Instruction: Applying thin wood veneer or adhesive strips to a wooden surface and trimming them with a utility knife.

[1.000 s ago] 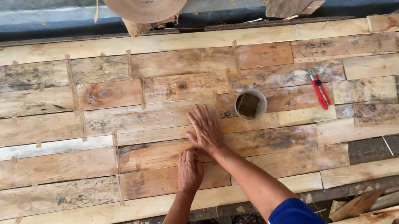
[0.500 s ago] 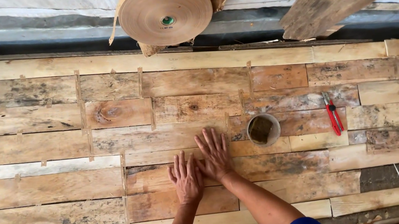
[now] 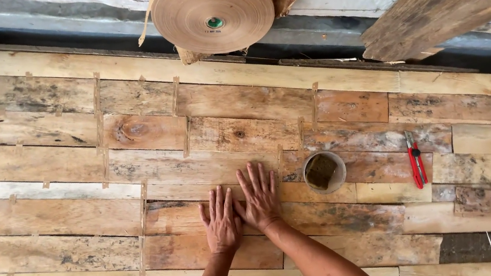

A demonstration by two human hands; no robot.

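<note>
Both hands, left & right, flat, fingers spread, holding nothing, pressing patchwork brown wooden-strip bench just left of round bowl w/ sponge. Keep 2 palms even, firm.

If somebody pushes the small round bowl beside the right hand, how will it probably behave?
The small round bowl stands flat on the veneer panel, so it would probably slide, not roll. It looks shallow and wide, so tipping seems unlikely. The dark sponge-like block inside probably adds little weight.
</note>
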